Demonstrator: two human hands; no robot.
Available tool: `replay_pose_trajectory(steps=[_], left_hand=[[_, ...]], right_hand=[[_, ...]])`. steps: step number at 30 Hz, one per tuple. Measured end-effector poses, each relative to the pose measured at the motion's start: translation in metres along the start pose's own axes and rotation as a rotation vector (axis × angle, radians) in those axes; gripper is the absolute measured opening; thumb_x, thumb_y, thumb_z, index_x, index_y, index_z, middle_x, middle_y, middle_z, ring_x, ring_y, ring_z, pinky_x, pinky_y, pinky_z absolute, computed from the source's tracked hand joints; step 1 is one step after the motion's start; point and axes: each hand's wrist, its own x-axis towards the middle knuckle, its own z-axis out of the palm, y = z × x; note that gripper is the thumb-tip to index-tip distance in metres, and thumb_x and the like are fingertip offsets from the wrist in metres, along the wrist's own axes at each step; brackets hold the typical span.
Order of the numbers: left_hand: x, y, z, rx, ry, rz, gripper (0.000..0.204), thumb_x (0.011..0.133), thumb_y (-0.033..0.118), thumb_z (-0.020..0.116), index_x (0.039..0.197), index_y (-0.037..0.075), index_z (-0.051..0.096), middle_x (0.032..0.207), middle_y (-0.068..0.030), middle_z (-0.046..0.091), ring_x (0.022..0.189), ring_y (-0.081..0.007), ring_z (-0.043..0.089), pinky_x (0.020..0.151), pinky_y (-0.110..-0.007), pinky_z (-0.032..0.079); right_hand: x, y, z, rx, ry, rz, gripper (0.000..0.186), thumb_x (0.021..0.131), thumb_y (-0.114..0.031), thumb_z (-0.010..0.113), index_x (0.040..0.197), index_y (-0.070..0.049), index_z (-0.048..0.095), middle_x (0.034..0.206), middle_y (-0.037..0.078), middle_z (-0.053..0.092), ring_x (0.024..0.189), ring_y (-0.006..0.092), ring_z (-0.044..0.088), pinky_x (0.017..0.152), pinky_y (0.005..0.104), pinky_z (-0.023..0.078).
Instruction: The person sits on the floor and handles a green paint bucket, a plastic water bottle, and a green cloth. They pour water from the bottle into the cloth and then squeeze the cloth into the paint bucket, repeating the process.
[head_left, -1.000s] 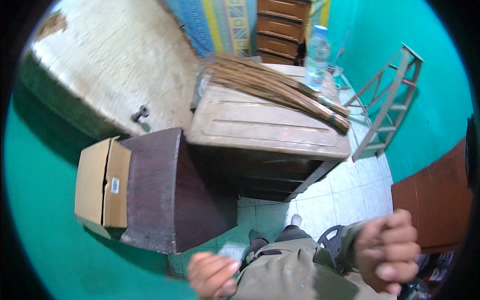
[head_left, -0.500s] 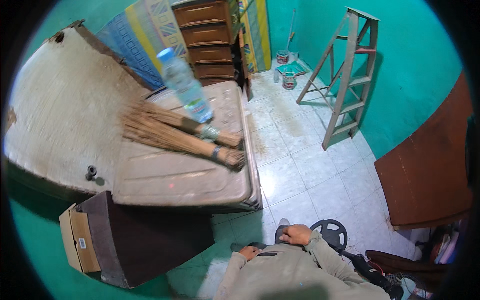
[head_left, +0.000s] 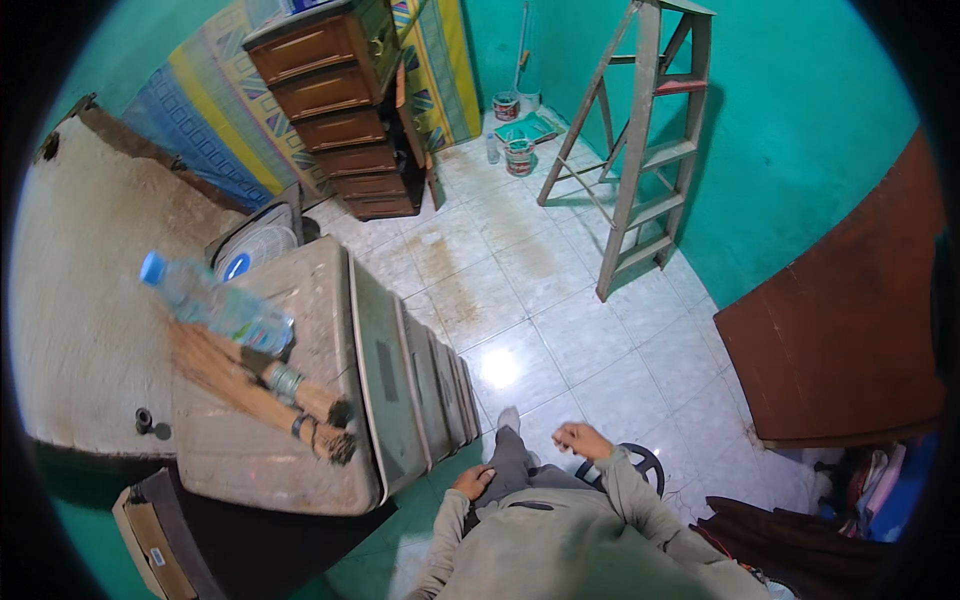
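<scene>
My left hand (head_left: 473,482) hangs beside my left thigh, close to the grey trousers (head_left: 514,463), with its fingers loosely extended and nothing in them. My right hand (head_left: 583,439) is out in front of my body above the tiled floor, fingers curled in, and no object shows in it. Left of me stands a dusty plastic drawer unit (head_left: 392,370). On its top lie two stick brooms (head_left: 322,440) and a clear water bottle (head_left: 232,308) with a blue cap. Both hands are apart from these.
A wooden stepladder (head_left: 640,170) stands by the green wall. Paint buckets (head_left: 519,157) sit in the far corner. A brown drawer cabinet (head_left: 338,126) is at the back, a brown panel (head_left: 830,320) at right. Behind my right hand is a black round base (head_left: 650,470).
My view has moved forward and turned right, so the drawer unit shows further left. One leg has stepped ahead. My right hand has come away from my body; my left is by the thigh.
</scene>
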Motion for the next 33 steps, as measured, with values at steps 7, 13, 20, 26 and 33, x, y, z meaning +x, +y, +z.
replay_pose_trajectory(steps=[7, 13, 20, 26, 33], left_hand=[[0.097, -0.008, -0.01, -0.369, 0.057, -0.107, 0.046, 0.093, 0.042, 0.057, 0.12, 0.006, 0.064, 0.111, -0.0092, 0.067, 0.105, -0.0206, 0.06, 0.094, -0.032, 0.044], [0.205, 0.051, -0.039, -0.364, -0.008, -0.178, 0.043, 0.094, 0.041, 0.056, 0.115, 0.006, 0.066, 0.105, -0.0065, 0.068, 0.098, -0.0159, 0.06, 0.088, -0.031, 0.046], [0.27, 0.119, -0.102, -0.24, 0.081, -0.158, 0.047, 0.093, 0.042, 0.055, 0.123, 0.007, 0.062, 0.12, -0.0137, 0.064, 0.113, -0.0243, 0.058, 0.098, -0.037, 0.042], [0.343, 0.188, -0.123, -0.01, 0.187, -0.317, 0.04, 0.092, 0.039, 0.058, 0.12, 0.011, 0.064, 0.115, -0.0129, 0.067, 0.109, -0.0278, 0.061, 0.095, -0.038, 0.046], [0.439, 0.215, -0.092, -0.288, 0.205, -0.249, 0.033, 0.091, 0.033, 0.06, 0.115, 0.011, 0.066, 0.105, -0.0126, 0.069, 0.101, -0.0233, 0.063, 0.089, -0.035, 0.047]], right_hand=[[0.133, -0.108, -0.203, 0.473, 0.389, -0.132, 0.035, 0.094, -0.04, 0.051, 0.107, -0.009, 0.061, 0.096, 0.005, 0.065, 0.081, 0.0159, 0.064, 0.058, 0.0278, 0.05], [0.228, -0.146, -0.397, 0.584, 0.785, -0.096, 0.038, 0.094, -0.036, 0.05, 0.119, -0.008, 0.053, 0.103, 0.009, 0.063, 0.084, 0.0204, 0.066, 0.064, 0.0375, 0.055], [0.299, -0.154, -0.562, 0.723, 0.921, -0.036, 0.05, 0.093, -0.04, 0.055, 0.127, -0.005, 0.048, 0.115, 0.013, 0.058, 0.1, 0.0266, 0.061, 0.077, 0.0459, 0.052], [0.366, -0.095, -0.687, 0.846, 1.016, 0.106, 0.062, 0.09, -0.043, 0.06, 0.136, -0.006, 0.042, 0.128, 0.015, 0.05, 0.117, 0.0337, 0.051, 0.088, 0.053, 0.045], [0.421, -0.098, -0.73, 1.087, 0.938, 0.213, 0.072, 0.088, -0.045, 0.063, 0.142, -0.008, 0.034, 0.137, 0.016, 0.046, 0.122, 0.0374, 0.047, 0.088, 0.0614, 0.041]])
